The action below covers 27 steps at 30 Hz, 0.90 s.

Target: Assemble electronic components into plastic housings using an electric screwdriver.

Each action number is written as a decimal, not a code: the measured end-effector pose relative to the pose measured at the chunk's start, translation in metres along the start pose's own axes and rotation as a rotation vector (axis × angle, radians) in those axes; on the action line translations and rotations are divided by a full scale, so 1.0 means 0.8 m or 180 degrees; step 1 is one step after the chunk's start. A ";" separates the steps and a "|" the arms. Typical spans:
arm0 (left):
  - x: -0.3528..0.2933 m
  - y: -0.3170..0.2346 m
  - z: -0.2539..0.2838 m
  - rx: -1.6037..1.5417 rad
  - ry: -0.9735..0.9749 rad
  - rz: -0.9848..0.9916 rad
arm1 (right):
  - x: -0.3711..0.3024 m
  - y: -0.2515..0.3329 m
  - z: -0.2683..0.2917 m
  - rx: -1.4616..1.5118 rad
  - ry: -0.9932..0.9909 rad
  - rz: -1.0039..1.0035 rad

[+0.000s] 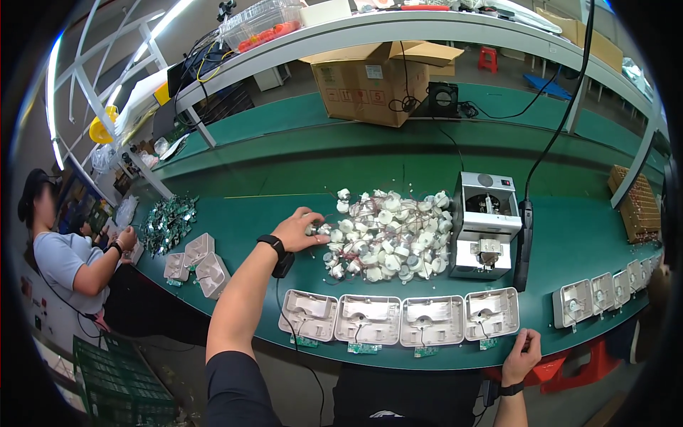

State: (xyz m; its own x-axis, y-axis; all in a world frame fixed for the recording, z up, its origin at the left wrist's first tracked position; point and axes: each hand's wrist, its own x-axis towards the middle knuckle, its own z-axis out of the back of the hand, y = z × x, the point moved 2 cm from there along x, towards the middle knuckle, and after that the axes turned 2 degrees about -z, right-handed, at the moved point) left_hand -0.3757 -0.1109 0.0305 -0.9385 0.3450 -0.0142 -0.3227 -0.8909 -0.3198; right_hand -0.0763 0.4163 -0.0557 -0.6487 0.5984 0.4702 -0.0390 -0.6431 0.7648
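Observation:
A heap of small white round parts with thin reddish wires (pixel 391 238) lies mid-table. At its left edge, my left hand (pixel 300 229) has its fingers and thumb bent around one small whitish part (pixel 313 228). My right hand (pixel 523 358) rests at the table's front edge with curled fingers; whatever is in them is hidden. Just beyond it stands the rightmost of several open white plastic housings (pixel 491 314) in a row. Each housing in this row has a short wire and a green circuit board (pixel 365 349) at its front edge.
Right of the heap stands a white and black bench machine (pixel 486 226), with a black cabled handheld tool (pixel 524 245) beside it. More housings (pixel 573 304) line the right edge. Loose housings (pixel 212 275) and piled circuit boards (pixel 169 224) lie left, near a seated person (pixel 75 263). A shelf (pixel 398 27) spans above.

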 end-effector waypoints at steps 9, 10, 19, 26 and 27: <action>0.007 0.047 -0.015 -0.0021 -0.0035 -0.0409 | -0.001 0.004 -0.003 -0.0001 -0.0040 0.0008; 0.000 0.064 -0.013 -0.0036 -0.0181 -0.0227 | -0.001 0.005 -0.003 0.0015 -0.0056 0.0009; -0.020 0.028 -0.005 0.0404 -0.0317 0.0484 | -0.003 0.005 0.003 -0.0026 -0.0107 0.0065; -0.026 0.067 -0.020 0.0219 -0.0573 0.0364 | -0.002 0.007 -0.004 0.0155 -0.0116 0.0057; -0.027 0.071 -0.018 -0.0109 -0.0571 0.0545 | -0.002 0.008 -0.002 0.0160 -0.0143 0.0050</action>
State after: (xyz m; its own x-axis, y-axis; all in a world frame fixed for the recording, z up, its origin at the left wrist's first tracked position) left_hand -0.3723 -0.1648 -0.0013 -0.9869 0.1291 0.0966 -0.1555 -0.9202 -0.3591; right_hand -0.0769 0.4105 -0.0526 -0.6142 0.6099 0.5008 0.0099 -0.6286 0.7777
